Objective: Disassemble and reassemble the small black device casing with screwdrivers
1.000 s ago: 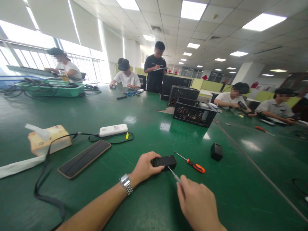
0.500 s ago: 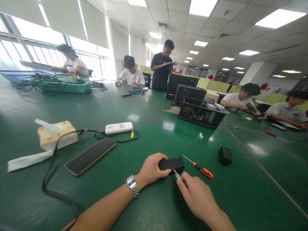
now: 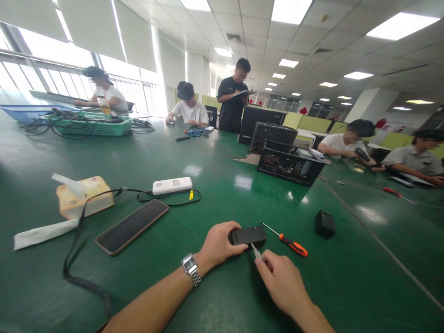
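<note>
Left hand (image 3: 219, 244): clamped over the near-left end of the small black box (image 3: 248, 236), pinning it flat on the green table (image 3: 222, 185).
Right hand (image 3: 282, 282): pinching a thin metal tool (image 3: 256, 252), tip angled at the box's near edge.
Spare: orange-handled screwdriver (image 3: 287, 240) lies just right of the box, within reach.
Left of the scene: phone (image 3: 132, 226) lies well apart.

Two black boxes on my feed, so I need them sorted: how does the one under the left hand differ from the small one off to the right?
The held black box is long and flat; the small black box is stubby, cube-like. The left hand grips the first while the right hand puts a tool tip to it; the second sits untouched. Both rest on the green table.
</note>
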Available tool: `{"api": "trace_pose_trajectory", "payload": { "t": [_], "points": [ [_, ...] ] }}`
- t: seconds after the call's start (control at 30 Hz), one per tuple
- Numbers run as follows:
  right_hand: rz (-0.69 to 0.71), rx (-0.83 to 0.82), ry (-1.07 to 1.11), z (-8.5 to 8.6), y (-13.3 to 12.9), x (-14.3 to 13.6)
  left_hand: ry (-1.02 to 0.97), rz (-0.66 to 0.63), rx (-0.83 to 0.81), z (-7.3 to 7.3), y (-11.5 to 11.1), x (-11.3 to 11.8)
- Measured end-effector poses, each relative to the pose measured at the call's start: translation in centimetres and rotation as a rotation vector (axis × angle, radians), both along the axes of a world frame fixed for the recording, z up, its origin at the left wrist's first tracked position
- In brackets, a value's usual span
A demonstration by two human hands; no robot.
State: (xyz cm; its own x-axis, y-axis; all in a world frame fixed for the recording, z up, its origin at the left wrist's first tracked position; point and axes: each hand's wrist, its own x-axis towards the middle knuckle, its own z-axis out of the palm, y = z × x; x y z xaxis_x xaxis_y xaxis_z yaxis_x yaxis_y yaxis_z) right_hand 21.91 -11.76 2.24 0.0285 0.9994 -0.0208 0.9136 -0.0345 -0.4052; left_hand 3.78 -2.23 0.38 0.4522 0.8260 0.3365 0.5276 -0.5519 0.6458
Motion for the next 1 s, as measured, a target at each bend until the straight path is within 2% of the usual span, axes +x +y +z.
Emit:
{"api": "trace_pose_trajectory", "payload": {
  "t": [0.13, 0.33, 0.43, 0.53, 0.67, 0.77, 0.9, 1.0],
  "points": [
    [0.065, -0.061, 0.000, 0.9, 0.2, 0.7, -0.002, -0.013, -0.002, 0.1, -0.1, 0.2],
    [0.142, -0.074, -0.014, -1.0, 0.6, 0.6, -0.012, -0.003, -0.020, 0.1, -0.3, 0.2],
    [0.133, -0.069, 0.007, -1.2, 0.6, 0.4, 0.021, 0.002, -0.003, 0.0, -0.3, 0.1],
    [0.150, -0.077, 0.025, 0.0, 0.8, 1.6, 0.022, 0.007, 0.006, -0.1, -0.3, 0.1],
    [0.179, -0.073, -0.074, 2.2, 1.8, 5.2, 0.012, -0.014, -0.014, -0.1, -0.1, 0.1],
    [0.281, -0.080, -0.097, 3.1, 3.2, 7.4, 0.006, -0.040, -0.060, 0.1, -0.1, 0.0],
    [0.391, -0.085, -0.021, 4.1, 4.7, 8.1, -0.002, -0.095, -0.103, 0.3, 0.0, -0.2],
    [0.412, -0.079, 0.018, 4.6, 4.6, 7.7, -0.016, -0.100, -0.100, 0.3, -0.1, -0.2]
  ]
}}
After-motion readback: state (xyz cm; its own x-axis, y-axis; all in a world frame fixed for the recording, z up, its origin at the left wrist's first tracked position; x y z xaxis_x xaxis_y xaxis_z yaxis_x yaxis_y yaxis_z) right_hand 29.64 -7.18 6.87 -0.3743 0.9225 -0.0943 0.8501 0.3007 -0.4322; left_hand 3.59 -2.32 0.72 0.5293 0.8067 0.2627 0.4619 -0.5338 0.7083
